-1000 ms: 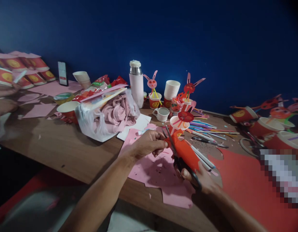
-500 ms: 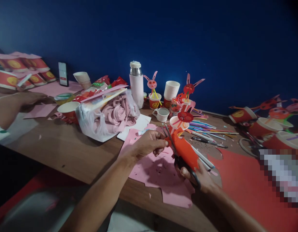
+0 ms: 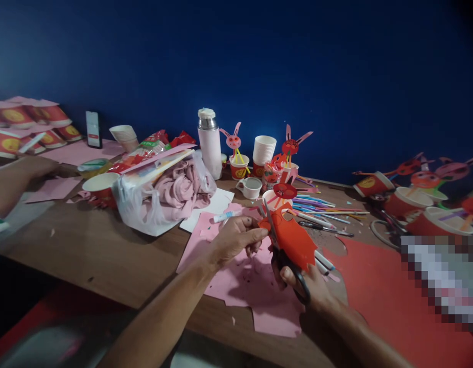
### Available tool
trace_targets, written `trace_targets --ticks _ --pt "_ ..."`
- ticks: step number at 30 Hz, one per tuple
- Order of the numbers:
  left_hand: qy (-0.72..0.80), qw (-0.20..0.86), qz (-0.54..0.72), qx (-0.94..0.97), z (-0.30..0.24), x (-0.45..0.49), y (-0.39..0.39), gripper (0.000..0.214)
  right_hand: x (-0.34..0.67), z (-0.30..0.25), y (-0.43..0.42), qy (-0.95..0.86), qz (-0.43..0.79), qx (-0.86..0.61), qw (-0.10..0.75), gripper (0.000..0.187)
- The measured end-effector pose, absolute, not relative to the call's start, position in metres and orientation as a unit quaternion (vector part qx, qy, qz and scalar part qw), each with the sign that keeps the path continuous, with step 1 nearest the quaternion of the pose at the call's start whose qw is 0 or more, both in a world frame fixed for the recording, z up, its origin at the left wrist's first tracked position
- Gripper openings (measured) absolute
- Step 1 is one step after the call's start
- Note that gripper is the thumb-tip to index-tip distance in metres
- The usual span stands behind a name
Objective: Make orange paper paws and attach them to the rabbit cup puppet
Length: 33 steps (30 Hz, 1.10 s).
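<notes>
My left hand point(image 3: 236, 238) pinches the left edge of a piece of red paper point(image 3: 293, 239) held above the table. My right hand point(image 3: 309, 286) grips black-handled scissors point(image 3: 288, 260), whose blades reach up into the red paper. Under both hands lies a sheet of pink paper point(image 3: 244, 276) on the brown table point(image 3: 87, 245). A paper cup with a red paper face on a stick point(image 3: 280, 197) stands just behind the red piece.
A plastic bag with pink cloth point(image 3: 163, 191), a white flask point(image 3: 209, 143), stacked white cups point(image 3: 264, 150) and bunny-eared craft cups point(image 3: 236, 158) stand behind. Coloured pens point(image 3: 324, 207) lie to the right, red paper point(image 3: 378, 291) at the right. Another person's arm point(image 3: 14, 181) reaches in at left.
The view has shifted slightly, so everything sits lower and more to the left. My hands stay on the red paper and scissors. The other person's arm has lowered onto the table at left.
</notes>
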<state>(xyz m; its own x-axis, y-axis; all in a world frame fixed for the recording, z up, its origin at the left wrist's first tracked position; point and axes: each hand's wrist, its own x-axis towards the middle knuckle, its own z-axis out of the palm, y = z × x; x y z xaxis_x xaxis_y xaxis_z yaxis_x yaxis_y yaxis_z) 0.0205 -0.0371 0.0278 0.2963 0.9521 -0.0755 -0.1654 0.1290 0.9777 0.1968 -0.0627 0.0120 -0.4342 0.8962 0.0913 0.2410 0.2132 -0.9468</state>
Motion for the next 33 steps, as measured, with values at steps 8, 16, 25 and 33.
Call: trace_targets --ticks 8,16,25,33 --pt "0.400 0.637 0.458 0.474 0.034 0.023 -0.041 0.021 0.189 0.032 -0.068 -0.668 0.496 -0.440 0.337 0.036" --pt "0.439 0.621 0.435 0.483 0.039 0.014 -0.047 0.013 0.184 0.025 -0.072 -0.632 0.576 -0.412 0.316 0.048" --pt "0.476 0.630 0.436 0.431 0.017 -0.005 -0.063 0.013 0.178 -0.002 -0.080 -0.612 0.647 -0.379 0.251 0.059" --pt "0.499 0.614 0.441 0.423 0.012 -0.016 -0.070 0.013 0.171 0.004 -0.083 -0.338 0.872 -0.268 0.229 0.055"
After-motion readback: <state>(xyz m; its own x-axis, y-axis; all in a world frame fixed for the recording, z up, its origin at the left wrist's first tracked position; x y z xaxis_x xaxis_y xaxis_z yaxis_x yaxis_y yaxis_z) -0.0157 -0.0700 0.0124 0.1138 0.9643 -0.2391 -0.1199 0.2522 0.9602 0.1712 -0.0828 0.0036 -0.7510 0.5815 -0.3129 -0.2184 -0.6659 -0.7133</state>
